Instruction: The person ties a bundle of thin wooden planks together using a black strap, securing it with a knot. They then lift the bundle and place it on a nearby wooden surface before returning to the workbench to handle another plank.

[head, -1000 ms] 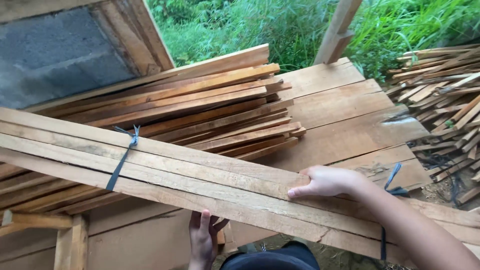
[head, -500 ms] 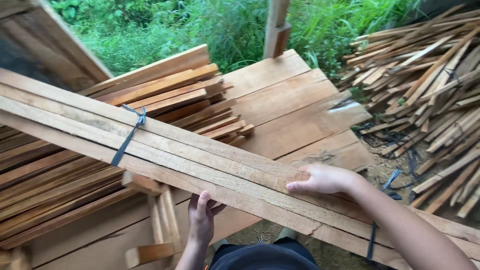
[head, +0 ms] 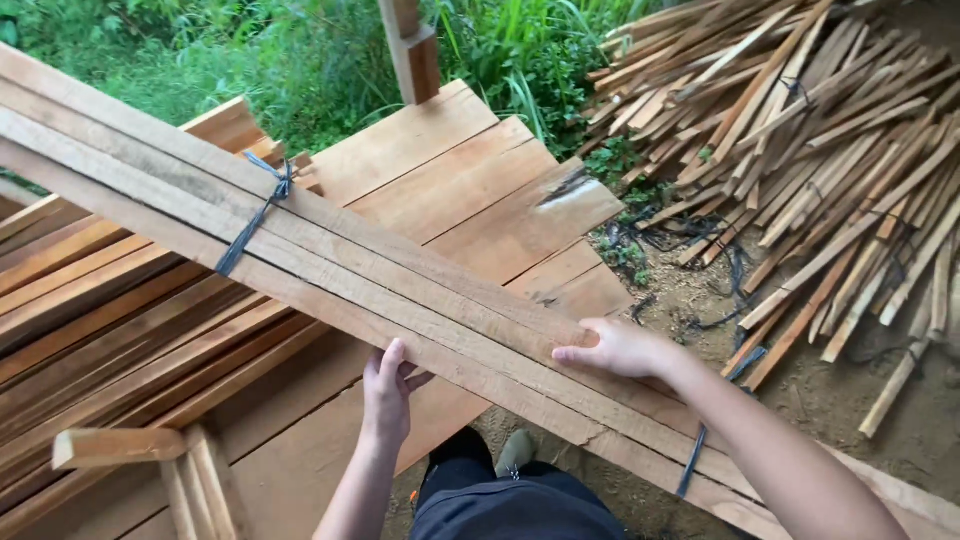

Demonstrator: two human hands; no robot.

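I see the bundle of pale wooden slats (head: 330, 265), tied by a black strap (head: 255, 215), slanting above the plank surface (head: 470, 185). My left hand (head: 388, 395) grasps its near edge; my right hand (head: 620, 350) lies flat on top, fingers loose.

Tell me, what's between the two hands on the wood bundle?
Only bare wood: the tied bundle of planks runs between the left hand and the right hand, seen in the head view.
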